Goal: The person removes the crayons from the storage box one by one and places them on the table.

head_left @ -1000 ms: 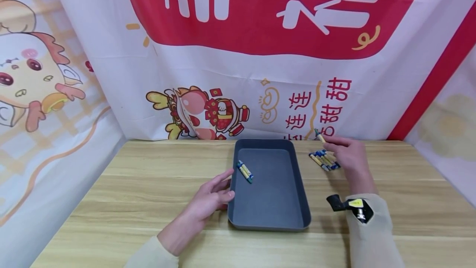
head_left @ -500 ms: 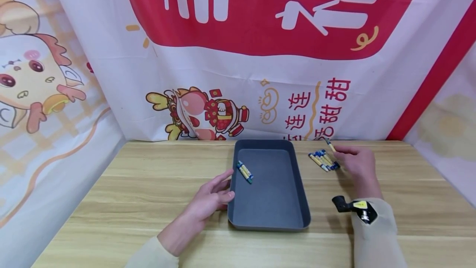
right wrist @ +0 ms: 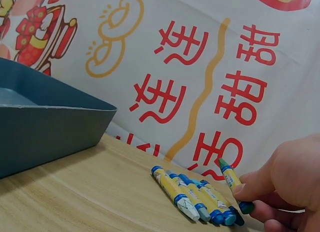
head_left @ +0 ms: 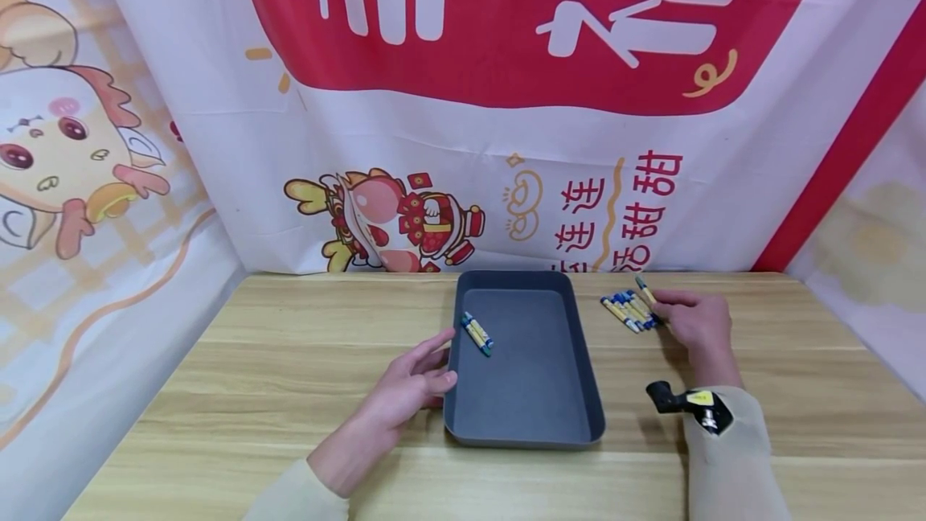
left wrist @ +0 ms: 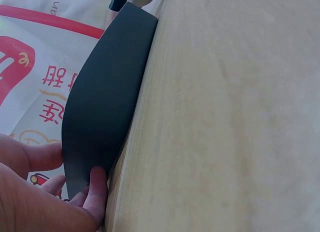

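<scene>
My left hand (head_left: 408, 384) lies spread against the tray (head_left: 528, 376); my right hand (head_left: 698, 328) pinches a green crayon (right wrist: 230, 178), other crayons (right wrist: 207, 197) at its left. I'm likely moving single crayons; next calls for clearance.

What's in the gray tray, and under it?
Inside the gray tray: what look like two crayons, side by side, near the wall closest to the left hand. Under: wooden tabletop; the patch beneath the base is covered, can't be seen.
</scene>
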{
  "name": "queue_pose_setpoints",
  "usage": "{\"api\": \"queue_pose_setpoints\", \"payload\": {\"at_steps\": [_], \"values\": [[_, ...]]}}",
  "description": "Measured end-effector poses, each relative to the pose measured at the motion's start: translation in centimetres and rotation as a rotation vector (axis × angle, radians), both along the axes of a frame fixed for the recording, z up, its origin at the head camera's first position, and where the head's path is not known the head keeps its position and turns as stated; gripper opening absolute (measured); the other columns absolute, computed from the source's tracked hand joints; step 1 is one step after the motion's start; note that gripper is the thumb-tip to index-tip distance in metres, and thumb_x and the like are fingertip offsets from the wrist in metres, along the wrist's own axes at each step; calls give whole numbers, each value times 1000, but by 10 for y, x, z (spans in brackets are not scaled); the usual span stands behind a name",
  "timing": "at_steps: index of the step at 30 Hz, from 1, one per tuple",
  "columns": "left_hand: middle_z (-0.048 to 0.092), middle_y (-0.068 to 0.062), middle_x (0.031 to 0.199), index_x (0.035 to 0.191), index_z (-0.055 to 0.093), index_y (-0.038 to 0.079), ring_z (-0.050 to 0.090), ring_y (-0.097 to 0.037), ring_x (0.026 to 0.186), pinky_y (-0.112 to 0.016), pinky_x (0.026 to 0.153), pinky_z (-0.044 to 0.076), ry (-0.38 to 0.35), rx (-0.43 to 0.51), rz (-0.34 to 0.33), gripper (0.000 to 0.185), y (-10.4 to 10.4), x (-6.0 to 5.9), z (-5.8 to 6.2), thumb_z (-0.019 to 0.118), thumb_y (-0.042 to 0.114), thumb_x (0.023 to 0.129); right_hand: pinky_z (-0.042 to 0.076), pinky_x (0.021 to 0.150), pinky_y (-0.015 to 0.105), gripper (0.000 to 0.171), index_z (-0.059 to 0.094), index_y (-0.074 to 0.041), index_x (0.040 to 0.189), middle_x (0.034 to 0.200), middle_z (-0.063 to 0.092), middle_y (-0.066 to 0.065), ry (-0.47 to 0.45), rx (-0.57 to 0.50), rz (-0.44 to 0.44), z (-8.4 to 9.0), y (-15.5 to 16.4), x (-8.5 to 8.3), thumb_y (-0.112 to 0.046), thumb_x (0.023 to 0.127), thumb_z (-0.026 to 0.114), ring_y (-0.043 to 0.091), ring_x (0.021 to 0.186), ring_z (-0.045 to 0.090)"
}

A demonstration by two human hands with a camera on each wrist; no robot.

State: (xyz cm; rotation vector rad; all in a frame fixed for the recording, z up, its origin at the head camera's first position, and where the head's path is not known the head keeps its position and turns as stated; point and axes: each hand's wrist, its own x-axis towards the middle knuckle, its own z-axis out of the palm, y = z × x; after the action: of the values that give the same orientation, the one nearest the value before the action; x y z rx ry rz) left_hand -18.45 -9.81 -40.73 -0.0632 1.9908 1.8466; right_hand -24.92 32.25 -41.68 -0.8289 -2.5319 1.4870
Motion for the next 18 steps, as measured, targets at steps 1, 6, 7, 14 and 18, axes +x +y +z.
{"api": "queue_pose_setpoints", "payload": {"at_steps": [1, 6, 7, 14, 18], "values": [[41, -17, 169, 161, 46, 32, 52, -37, 148, -47, 110, 53, 0, 1, -1, 65, 0, 0, 0, 64, 9, 104, 41, 93, 36, 41, 64, -15, 146, 159, 53, 22, 0, 3, 3, 0, 0, 0, -21, 106, 64, 37, 142, 47], [42, -19, 168, 162, 46, 29, 54, -37, 147, -46, 108, 54, 10, 7, -2, 64, 0, 1, 0, 64, 8, 103, 43, 106, 48, 41, 63, -15, 147, 161, 51, 22, -11, 16, 22, -3, 2, 0, -23, 106, 64, 40, 146, 45], [42, -19, 168, 162, 46, 29, 54, -37, 146, -45, 107, 55, 13, 9, -1, 64, 0, 1, 0, 64, 8, 103, 42, 109, 51, 42, 63, -15, 147, 161, 51, 22, -12, 16, 23, -3, 2, 0, -23, 106, 63, 41, 146, 44], [43, -21, 167, 162, 46, 27, 56, -36, 144, -44, 104, 56, 25, 14, 2, 65, 0, 1, 1, 64, 7, 103, 41, 115, 56, 41, 63, -15, 147, 160, 52, 23, -21, 24, 17, -4, 2, 1, -22, 107, 63, 42, 147, 45], [42, -21, 167, 162, 45, 27, 56, -37, 144, -45, 104, 55, 22, 14, -1, 65, 0, 2, 1, 64, 8, 103, 41, 115, 58, 40, 64, -13, 146, 159, 53, 23, -31, 67, 27, -3, 3, 1, -22, 107, 62, 45, 147, 45]]}}
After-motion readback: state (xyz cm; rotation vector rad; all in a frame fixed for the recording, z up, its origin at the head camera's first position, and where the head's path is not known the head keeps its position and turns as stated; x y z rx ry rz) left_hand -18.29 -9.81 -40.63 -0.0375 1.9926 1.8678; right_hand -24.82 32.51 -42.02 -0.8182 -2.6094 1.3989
